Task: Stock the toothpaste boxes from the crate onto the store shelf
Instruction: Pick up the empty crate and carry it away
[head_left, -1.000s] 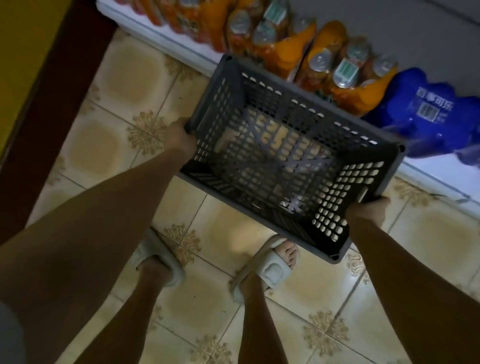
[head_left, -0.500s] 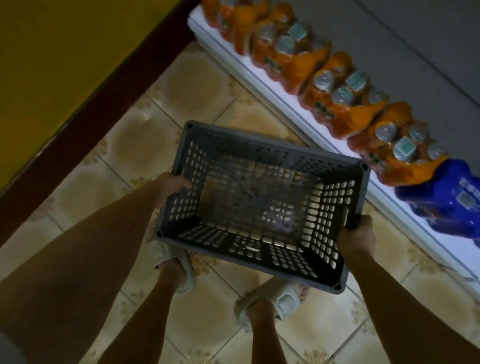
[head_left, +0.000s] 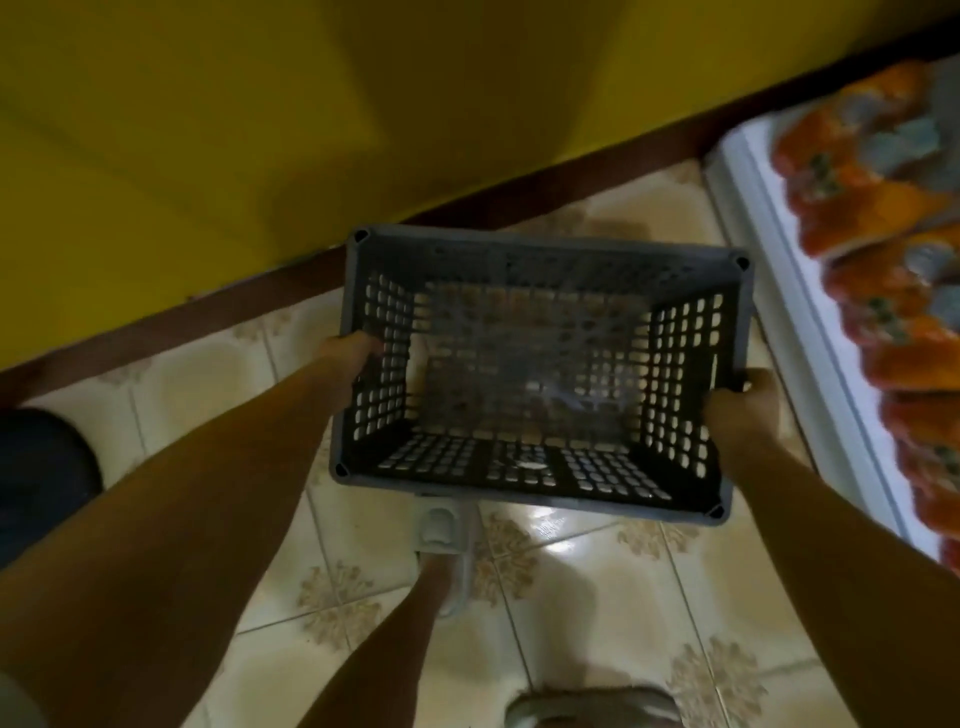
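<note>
Empty crate (head_left: 540, 364) is held level over the floor, long axis left-right; left grip (head_left: 349, 349) and right grip (head_left: 740, 405) are clamped on its short ends.

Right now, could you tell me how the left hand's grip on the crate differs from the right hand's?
The left hand holds the crate farther from the body; the right hand holds nearer. The left hand's fingers reach inside the wall; the right hand's wrap the rim's outer edge. Both grip short end walls.
</note>
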